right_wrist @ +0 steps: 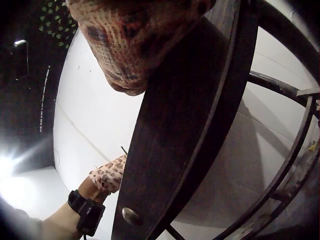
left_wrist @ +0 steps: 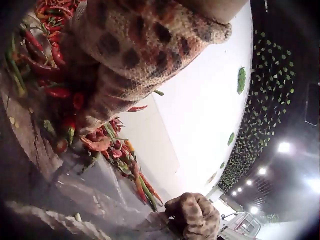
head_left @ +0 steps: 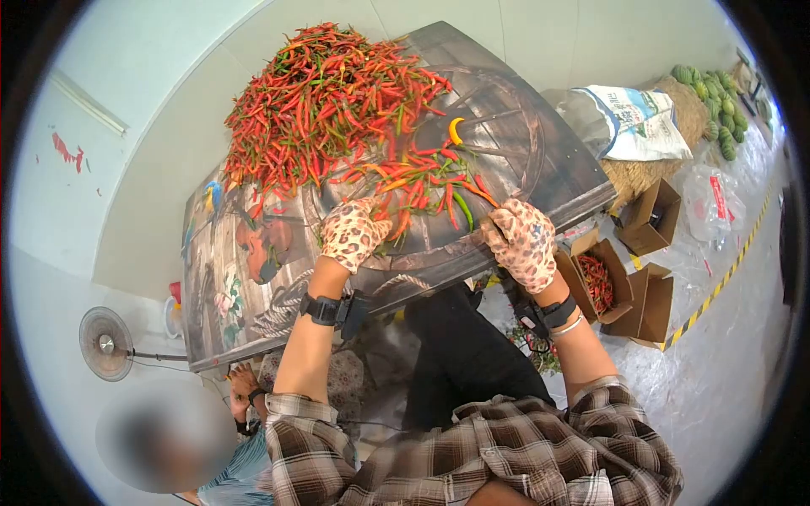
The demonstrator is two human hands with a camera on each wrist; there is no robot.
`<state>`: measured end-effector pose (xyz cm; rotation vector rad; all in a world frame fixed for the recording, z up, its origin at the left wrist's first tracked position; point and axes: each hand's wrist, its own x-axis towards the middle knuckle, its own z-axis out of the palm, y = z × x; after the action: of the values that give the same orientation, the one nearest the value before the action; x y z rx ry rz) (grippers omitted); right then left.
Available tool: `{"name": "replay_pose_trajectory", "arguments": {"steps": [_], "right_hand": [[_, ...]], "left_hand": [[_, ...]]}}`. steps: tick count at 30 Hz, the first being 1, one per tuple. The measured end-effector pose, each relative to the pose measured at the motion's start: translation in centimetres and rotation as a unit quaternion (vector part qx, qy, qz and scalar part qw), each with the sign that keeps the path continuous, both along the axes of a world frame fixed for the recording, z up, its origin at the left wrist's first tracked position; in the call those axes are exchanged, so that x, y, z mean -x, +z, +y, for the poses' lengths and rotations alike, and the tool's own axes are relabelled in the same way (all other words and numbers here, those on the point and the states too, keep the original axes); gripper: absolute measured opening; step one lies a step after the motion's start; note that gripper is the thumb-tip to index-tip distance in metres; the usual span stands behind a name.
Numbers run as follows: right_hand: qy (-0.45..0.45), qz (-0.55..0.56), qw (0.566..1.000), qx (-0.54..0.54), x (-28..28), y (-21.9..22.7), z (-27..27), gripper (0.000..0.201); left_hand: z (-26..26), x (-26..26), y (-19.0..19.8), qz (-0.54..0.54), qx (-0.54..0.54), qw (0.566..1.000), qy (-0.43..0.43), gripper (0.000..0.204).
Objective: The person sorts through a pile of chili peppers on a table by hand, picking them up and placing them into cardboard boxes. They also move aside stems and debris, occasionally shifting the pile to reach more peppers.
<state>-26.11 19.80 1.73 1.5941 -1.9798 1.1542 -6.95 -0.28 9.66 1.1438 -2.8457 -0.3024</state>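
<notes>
Across the middle of the head view, clock directions being taken from its centre with twelve at the top, extends the worktop [head_left: 574,164], its surface printed with a wooden wheel and rope. At eleven o'clock rises the chilli heap [head_left: 325,110], chiefly red with some green. Loose chillies [head_left: 418,196] spread from its lower right side towards three o'clock, forming a thin layer between heap and hands. Beyond the near edge, at four o'clock, an open cardboard box [head_left: 623,288] contains more red chillies.

Both hands wear spotted gloves. The left hand [head_left: 354,234], at seven o'clock, has its fingers bent down among chillies; whether they pinch any cannot be told. The right hand [head_left: 521,243], at four o'clock by the near edge, has curled fingers; whether anything lies within them is hidden.

The governing relation concerns the loose chillies, which lie at about two o'clock from the left fingers and ten o'clock from the right. Their outermost member, an orange-red chilli [head_left: 479,194], has its long axis running from ten to four, its lower end at the right fingers; contact is uncertain. The green chilli [head_left: 463,211] below it, aligned eleven to five, is likewise nearer the right hand.
</notes>
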Motion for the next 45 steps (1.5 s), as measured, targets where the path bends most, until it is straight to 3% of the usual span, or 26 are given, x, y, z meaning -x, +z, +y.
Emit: {"name": "replay_pose_trajectory", "arguments": {"steps": [4, 6, 8, 10, 11, 14, 15, 16, 18, 20, 23, 25, 26, 28, 29, 33, 42, 45], "right_hand": [[0.001, -0.013, 1.000, 0.013, -0.2, 1.1, 0.0, 0.014], [0.013, -0.007, 1.000, 0.012, -0.2, 1.3, 0.2, 0.014], [0.012, 0.004, 1.000, 0.022, -0.4, 1.9, 0.2, 0.014], [0.010, 0.015, 0.999, 0.030, -0.3, 1.7, 0.2, 0.015], [0.013, 0.014, 1.000, 0.018, -0.1, 1.3, 0.2, 0.015], [0.012, 0.010, 1.000, 0.016, 0.0, 0.5, -0.1, 0.015], [0.007, 0.008, 1.000, 0.024, 0.0, 0.4, -0.1, 0.015], [0.007, 0.007, 1.000, 0.024, -0.1, 0.5, -0.1, 0.015], [0.000, -0.013, 1.000, 0.023, -0.3, 0.9, 0.0, 0.014], [0.012, -0.004, 1.000, 0.009, -0.1, 1.2, 0.1, 0.013], [0.026, -0.003, 1.000, 0.002, 0.0, 1.6, 0.2, 0.012], [0.023, -0.007, 1.000, 0.010, -0.1, 1.9, 0.2, 0.012], [0.022, -0.007, 1.000, 0.009, -0.1, 1.8, 0.2, 0.012], [0.018, -0.008, 1.000, 0.007, -0.1, 1.6, 0.1, 0.013], [0.018, -0.009, 1.000, 0.007, -0.1, 1.6, 0.1, 0.013], [0.017, -0.020, 1.000, -0.001, -0.1, 1.5, 0.1, 0.013], [0.026, -0.004, 1.000, 0.009, 0.0, 1.2, 0.1, 0.015], [0.022, -0.014, 1.000, 0.009, -0.1, 1.5, 0.2, 0.015]], "left_hand": [[0.5, 0.1, 0.7, 0.000, -0.034, 0.999, 0.008, 0.051], [0.1, -0.4, 0.0, -0.001, 0.022, 1.000, -0.022, 0.049], [-1.3, -0.9, -1.5, 0.043, -0.009, 0.999, -0.013, 0.046], [-3.2, -1.4, -2.5, 0.138, -0.094, 0.985, 0.050, 0.036], [-5.4, -2.6, -3.9, 0.161, -0.063, 0.985, 0.009, 0.027], [-5.5, -1.8, -0.1, 0.090, -0.091, 0.992, 0.018, 0.024], [-8.9, -2.9, -3.9, 0.319, -0.200, 0.926, -0.006, 0.039], [-9.2, -2.6, -3.6, 0.319, -0.200, 0.926, -0.006, 0.039], [-9.8, -1.7, -3.0, 0.074, -0.121, 0.990, -0.009, 0.034], [-10.7, -1.0, -4.9, 0.052, -0.003, 0.998, -0.024, 0.030], [-7.7, 0.9, -3.6, 0.094, 0.040, 0.992, -0.078, 0.026], [-4.7, 2.6, -0.8, 0.157, -0.094, 0.983, 0.028, 0.031], [-4.3, 2.9, -0.8, 0.157, -0.095, 0.983, 0.027, 0.031], [-3.3, 3.4, -0.4, 0.170, 0.028, 0.985, -0.001, 0.041], [-3.1, 3.6, 0.1, 0.140, -0.060, 0.988, 0.019, 0.044], [-3.3, 3.8, -2.2, 0.140, 0.019, 0.987, -0.073, 0.044], [-1.9, 3.3, -2.0, 0.053, 0.028, 0.998, -0.010, 0.050], [-2.8, 1.5, -3.6, 0.106, 0.122, 0.986, -0.046, 0.046]]}}
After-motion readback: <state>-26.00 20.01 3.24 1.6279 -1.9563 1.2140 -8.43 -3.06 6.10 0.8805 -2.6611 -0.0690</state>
